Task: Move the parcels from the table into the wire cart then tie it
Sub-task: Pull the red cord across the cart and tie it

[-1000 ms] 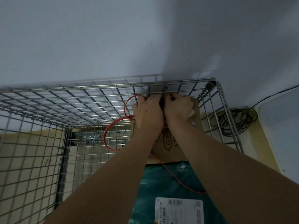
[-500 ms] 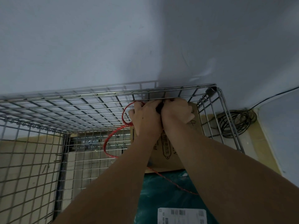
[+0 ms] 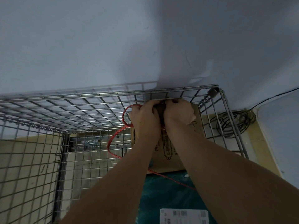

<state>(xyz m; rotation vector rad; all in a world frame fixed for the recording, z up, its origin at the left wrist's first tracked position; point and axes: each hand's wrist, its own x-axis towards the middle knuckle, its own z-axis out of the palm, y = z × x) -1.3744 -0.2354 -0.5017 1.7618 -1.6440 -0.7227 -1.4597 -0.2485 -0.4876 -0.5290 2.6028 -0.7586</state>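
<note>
Both hands have crept up to the wire cart's far rail (image 3: 178,97): left hand (image 3: 144,118) and right hand (image 3: 178,114) curl tightly around the red cord (image 3: 115,138). Parcels sit below, cardboard box (image 3: 168,156) included. Best cinch it snug against the rail.

Two bare forearms, no sleeves, watch or rings visible; left hand (image 3: 145,117) and right hand (image 3: 178,113) ungloved.
</note>
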